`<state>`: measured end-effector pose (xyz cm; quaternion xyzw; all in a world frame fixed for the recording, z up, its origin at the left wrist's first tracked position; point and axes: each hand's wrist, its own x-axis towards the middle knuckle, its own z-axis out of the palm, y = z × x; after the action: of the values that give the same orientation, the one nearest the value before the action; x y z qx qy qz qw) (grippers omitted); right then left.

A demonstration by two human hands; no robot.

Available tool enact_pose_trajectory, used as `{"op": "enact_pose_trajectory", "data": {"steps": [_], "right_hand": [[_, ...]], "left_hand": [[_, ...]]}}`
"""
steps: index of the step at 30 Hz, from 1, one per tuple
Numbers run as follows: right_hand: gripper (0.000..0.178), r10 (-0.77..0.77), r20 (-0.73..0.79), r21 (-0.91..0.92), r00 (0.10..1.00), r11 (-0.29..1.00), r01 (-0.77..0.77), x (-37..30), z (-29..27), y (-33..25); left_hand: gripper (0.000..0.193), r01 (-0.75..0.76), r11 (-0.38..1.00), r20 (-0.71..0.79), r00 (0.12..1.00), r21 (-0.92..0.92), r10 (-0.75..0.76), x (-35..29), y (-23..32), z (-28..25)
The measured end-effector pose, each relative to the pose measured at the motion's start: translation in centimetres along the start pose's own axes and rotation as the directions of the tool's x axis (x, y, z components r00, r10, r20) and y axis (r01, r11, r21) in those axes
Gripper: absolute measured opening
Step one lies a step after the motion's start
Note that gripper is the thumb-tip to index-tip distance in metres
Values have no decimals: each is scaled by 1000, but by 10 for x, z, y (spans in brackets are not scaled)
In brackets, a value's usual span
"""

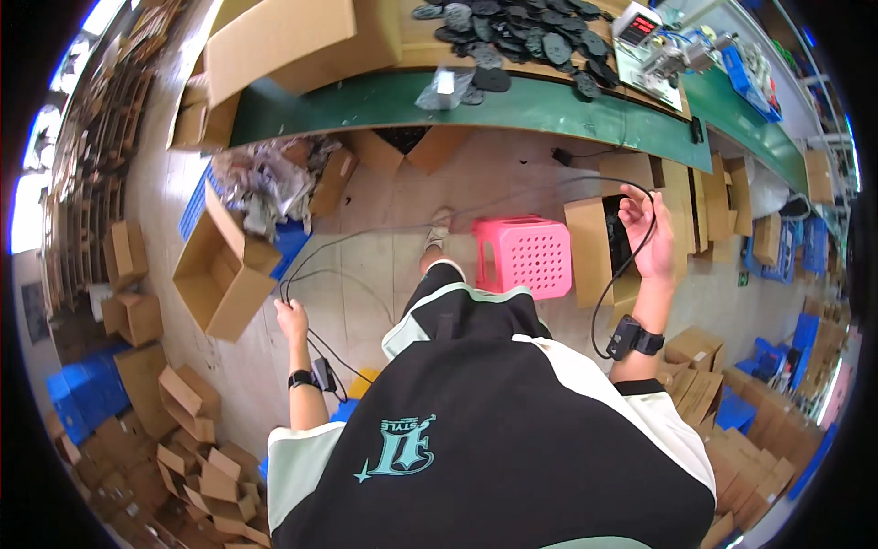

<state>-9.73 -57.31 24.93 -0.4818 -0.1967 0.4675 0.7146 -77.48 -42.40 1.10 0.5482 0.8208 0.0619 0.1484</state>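
Out to the left, my left hand [293, 320] is closed around a thin black cable [340, 236], which forms loops beside it. The cable arcs across in front of me, partly blurred, to my right side. There my right hand [649, 236] is raised, its fingers loosely curled and apart. The cable runs past its thumb and palm, then down to a small black box strapped on the right wrist [626, 339]. A similar strapped box [322, 373] is on my left wrist, with cable hanging by it.
A pink plastic stool [526, 256] stands ahead on the tiled floor. Beyond it, a green-edged workbench [366, 108] bears several black discs [554, 48] and a small machine [677, 60]. An open carton [224, 274] lies at left; more cartons [215, 485] are stacked on both sides.
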Motion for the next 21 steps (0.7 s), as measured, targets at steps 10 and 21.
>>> {"op": "enact_pose_trajectory", "data": {"steps": [10, 21], "right_hand": [[36, -44, -490, -184, 870, 981, -54, 27, -44, -18], [29, -24, -379, -426, 925, 892, -152, 50, -81, -30]], "left_hand": [[26, -608, 754, 626, 492, -251, 605, 37, 257, 58], [27, -605, 558, 713, -25, -569, 700, -18, 523, -65]]}}
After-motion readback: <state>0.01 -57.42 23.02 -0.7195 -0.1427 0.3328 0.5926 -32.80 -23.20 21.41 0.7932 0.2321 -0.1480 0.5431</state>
